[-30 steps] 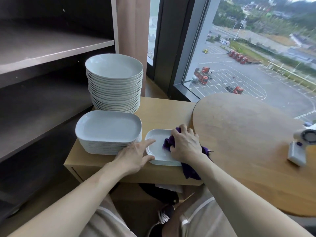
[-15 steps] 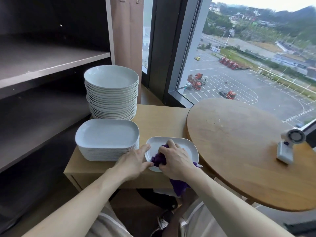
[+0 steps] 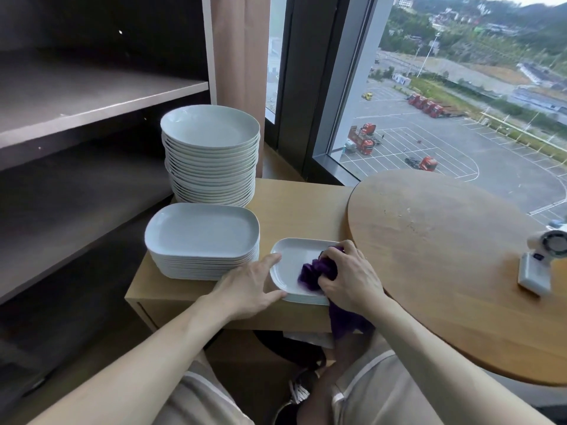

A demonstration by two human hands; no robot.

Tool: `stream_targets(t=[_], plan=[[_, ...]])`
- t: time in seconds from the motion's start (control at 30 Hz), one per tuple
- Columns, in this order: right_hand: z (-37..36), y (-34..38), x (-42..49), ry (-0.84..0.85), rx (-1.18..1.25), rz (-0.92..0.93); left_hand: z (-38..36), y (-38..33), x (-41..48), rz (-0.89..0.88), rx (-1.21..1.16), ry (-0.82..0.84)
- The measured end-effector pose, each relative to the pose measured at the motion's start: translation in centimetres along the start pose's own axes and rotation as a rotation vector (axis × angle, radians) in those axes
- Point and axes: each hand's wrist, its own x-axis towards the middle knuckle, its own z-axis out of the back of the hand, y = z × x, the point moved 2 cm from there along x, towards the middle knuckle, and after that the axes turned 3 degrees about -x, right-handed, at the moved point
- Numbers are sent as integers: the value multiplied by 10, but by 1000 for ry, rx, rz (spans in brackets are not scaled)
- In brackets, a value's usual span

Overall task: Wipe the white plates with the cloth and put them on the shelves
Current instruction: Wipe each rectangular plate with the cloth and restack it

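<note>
1. Head view: right hand (image 3: 349, 280) bunched round the purple cloth (image 3: 313, 276), pressing it onto the small white plate (image 3: 291, 256) at the near edge of the tabletop (image 3: 294, 204).
2. Left hand (image 3: 248, 286) spread, fingers straight, bracing the plate's left rim, gripping nothing.
3. Best done with full passes out to the rim, brace firm against a slide off the edge.
4. Shelves (image 3: 92, 96) waiting on the left.

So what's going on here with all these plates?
A person is wiping a small white plate on the wooden cabinet with a purple cloth gripped in the right hand. The left hand braces the plate's left rim with straight fingers. A round plate stack and a rectangular plate stack stand beside it. No plate is visible on the shelves yet.
</note>
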Motion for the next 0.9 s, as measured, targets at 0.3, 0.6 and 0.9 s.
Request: stream_targets(t=[0.3, 0.6, 0.9], plan=[[-4, -1, 22, -66, -83, -188, -6, -6, -2, -55, 94, -61], [-10, 34, 22, -14, -199, 32, -18, -14, -6, -149, 164, -114], [-17, 51, 6, 108, -134, 269, -6, -17, -9, -85, 222, -116]])
